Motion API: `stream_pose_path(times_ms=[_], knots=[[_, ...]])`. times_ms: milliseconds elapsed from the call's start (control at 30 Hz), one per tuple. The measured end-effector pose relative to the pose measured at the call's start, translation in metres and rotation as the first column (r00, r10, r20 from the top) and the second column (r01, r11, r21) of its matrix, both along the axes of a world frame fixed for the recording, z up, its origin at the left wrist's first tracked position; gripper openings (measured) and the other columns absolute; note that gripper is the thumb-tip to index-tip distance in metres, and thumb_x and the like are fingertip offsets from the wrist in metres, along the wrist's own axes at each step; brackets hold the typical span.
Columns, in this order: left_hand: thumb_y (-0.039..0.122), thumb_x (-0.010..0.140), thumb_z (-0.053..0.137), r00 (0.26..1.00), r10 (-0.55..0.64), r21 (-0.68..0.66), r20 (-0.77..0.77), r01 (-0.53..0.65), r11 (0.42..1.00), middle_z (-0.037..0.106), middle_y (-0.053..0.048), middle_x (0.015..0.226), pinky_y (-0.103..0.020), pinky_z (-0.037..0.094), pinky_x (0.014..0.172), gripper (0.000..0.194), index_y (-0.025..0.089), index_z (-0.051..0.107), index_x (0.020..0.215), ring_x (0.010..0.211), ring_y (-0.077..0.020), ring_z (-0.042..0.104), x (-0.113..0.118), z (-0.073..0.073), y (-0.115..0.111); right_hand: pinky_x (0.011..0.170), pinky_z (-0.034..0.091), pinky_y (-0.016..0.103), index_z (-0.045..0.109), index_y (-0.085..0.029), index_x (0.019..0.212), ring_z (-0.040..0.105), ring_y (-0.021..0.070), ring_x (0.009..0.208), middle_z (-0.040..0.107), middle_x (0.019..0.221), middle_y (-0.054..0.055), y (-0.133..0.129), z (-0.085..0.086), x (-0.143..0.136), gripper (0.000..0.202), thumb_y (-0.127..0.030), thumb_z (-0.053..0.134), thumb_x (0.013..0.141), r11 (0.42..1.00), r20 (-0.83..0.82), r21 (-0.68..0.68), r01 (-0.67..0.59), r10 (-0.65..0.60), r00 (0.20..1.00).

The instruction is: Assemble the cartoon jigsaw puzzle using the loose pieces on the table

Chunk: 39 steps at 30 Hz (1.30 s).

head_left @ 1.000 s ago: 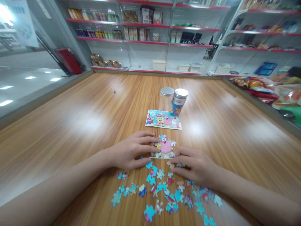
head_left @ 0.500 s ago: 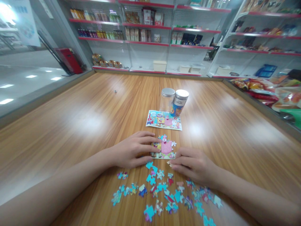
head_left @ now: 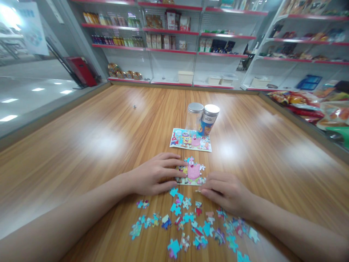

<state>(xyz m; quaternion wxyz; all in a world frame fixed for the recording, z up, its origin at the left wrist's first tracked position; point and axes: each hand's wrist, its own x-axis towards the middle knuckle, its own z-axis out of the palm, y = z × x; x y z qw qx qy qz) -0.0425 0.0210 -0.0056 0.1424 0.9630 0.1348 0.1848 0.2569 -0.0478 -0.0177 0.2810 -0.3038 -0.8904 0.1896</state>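
My left hand [head_left: 158,174] lies with fingers spread, its fingertips over the left part of a partly joined puzzle [head_left: 193,171] that shows a pink starfish figure. My right hand [head_left: 227,191] is at the puzzle's lower right corner, thumb and fingers pinched together around a small puzzle piece [head_left: 198,190], mostly hidden by the fingertips. Loose pieces [head_left: 188,217], many of them light blue, are scattered on the table below both hands. Just beyond the joined part is a printed picture card [head_left: 191,140] with cartoon figures.
A clear jar [head_left: 194,118] with a silver lid and a labelled can [head_left: 209,120] stand at the card's back edge. The wooden table [head_left: 152,120] has a raised rim. Packaged goods [head_left: 302,105] lie beyond its right edge, and stocked shelves [head_left: 171,49] are behind.
My right fingers have shifted slightly at the puzzle's lower right corner, and less of the small piece shows. My left hand keeps its place on the puzzle.
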Motion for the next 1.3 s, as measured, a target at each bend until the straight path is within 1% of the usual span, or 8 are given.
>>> stream_pose_path(times_ms=[200,333,567,633,733,900,1067,1300], knots=[[0.025,0.095,0.063,1.0,-0.001,-0.007,0.019,0.001,1.0,0.06,-0.009,0.144,-0.052,0.048,0.113,0.042,0.025,0.062,0.136,0.137,-0.0298,0.048,0.0004,0.0002,0.0001,0.062,0.041,0.025,0.066,-0.016,0.081,0.054,0.0125,0.067,0.059,0.072,0.001,-0.0009,-0.0026,0.002,0.024,-0.027,0.057,0.101,0.997,0.013,-0.035,0.071,-0.07,0.997],[0.025,0.095,0.062,1.0,0.003,-0.005,0.003,-0.003,1.0,0.059,-0.008,0.145,-0.052,0.047,0.114,0.042,0.025,0.062,0.136,0.137,-0.0297,0.047,0.0002,0.0005,-0.0001,0.063,0.042,0.024,0.066,-0.017,0.081,0.055,0.0125,0.068,0.06,0.073,0.001,-0.0004,-0.0029,0.0024,0.023,-0.026,0.058,0.1,0.996,0.024,-0.051,0.07,-0.069,0.997],[0.025,0.095,0.062,1.0,0.002,-0.001,0.002,-0.002,1.0,0.058,-0.008,0.146,-0.053,0.047,0.114,0.042,0.025,0.062,0.137,0.138,-0.0307,0.046,0.0002,-0.0006,0.0004,0.061,0.042,0.024,0.067,-0.017,0.082,0.055,0.0123,0.067,0.061,0.073,0.001,-0.0003,0.0004,0.0004,0.02,-0.025,0.06,0.098,0.994,0.016,-0.071,0.084,-0.083,0.996],[0.025,0.095,0.062,1.0,0.003,0.0,0.003,-0.003,1.0,0.058,-0.008,0.146,-0.052,0.047,0.113,0.041,0.024,0.062,0.136,0.138,-0.0306,0.046,0.0005,-0.0003,0.0002,0.061,0.043,0.024,0.068,-0.017,0.083,0.055,0.0125,0.067,0.061,0.073,0.002,-0.0007,0.0002,0.0004,0.017,-0.024,0.061,0.097,0.994,0.012,-0.07,0.084,-0.083,0.996],[0.025,0.095,0.062,1.0,-0.001,0.001,0.015,0.001,1.0,0.06,-0.009,0.144,-0.052,0.047,0.113,0.041,0.024,0.063,0.136,0.137,-0.0303,0.048,0.0007,0.0009,-0.0003,0.062,0.044,0.025,0.071,-0.017,0.091,0.055,0.0131,0.068,0.062,0.076,0.002,-0.0014,-0.0013,0.0016,0.012,-0.021,0.061,0.097,0.995,0.005,-0.064,0.075,-0.075,0.997],[0.028,0.094,0.064,1.0,0.002,-0.015,0.012,-0.002,1.0,0.06,-0.009,0.144,-0.052,0.047,0.113,0.042,0.025,0.063,0.136,0.137,-0.0302,0.048,0.0003,0.0017,-0.0005,0.063,0.045,0.024,0.073,-0.019,0.101,0.058,0.0133,0.071,0.063,0.08,0.003,-0.0016,-0.0018,0.0034,0.016,-0.017,0.058,0.097,0.998,0.003,-0.054,0.011,-0.011,1.0],[0.028,0.094,0.065,0.999,0.002,-0.023,0.036,-0.001,1.0,0.06,-0.009,0.144,-0.052,0.047,0.113,0.042,0.026,0.062,0.136,0.137,-0.0306,0.048,0.0,0.0,0.0002,0.064,0.045,0.025,0.073,-0.019,0.102,0.059,0.0139,0.073,0.063,0.083,0.004,-0.0008,-0.0003,0.0033,0.016,-0.017,0.058,0.096,0.998,0.031,-0.065,0.013,-0.011,0.999],[0.025,0.095,0.062,1.0,0.003,-0.013,0.013,-0.003,1.0,0.059,-0.009,0.145,-0.053,0.047,0.114,0.041,0.025,0.062,0.136,0.137,-0.0304,0.047,0.0005,0.0004,-0.0003,0.066,0.046,0.025,0.072,-0.02,0.103,0.06,0.0144,0.075,0.064,0.084,0.004,-0.002,-0.0009,0.004,0.016,-0.017,0.058,0.097,0.997,0.039,-0.081,0.019,-0.015,0.999]])
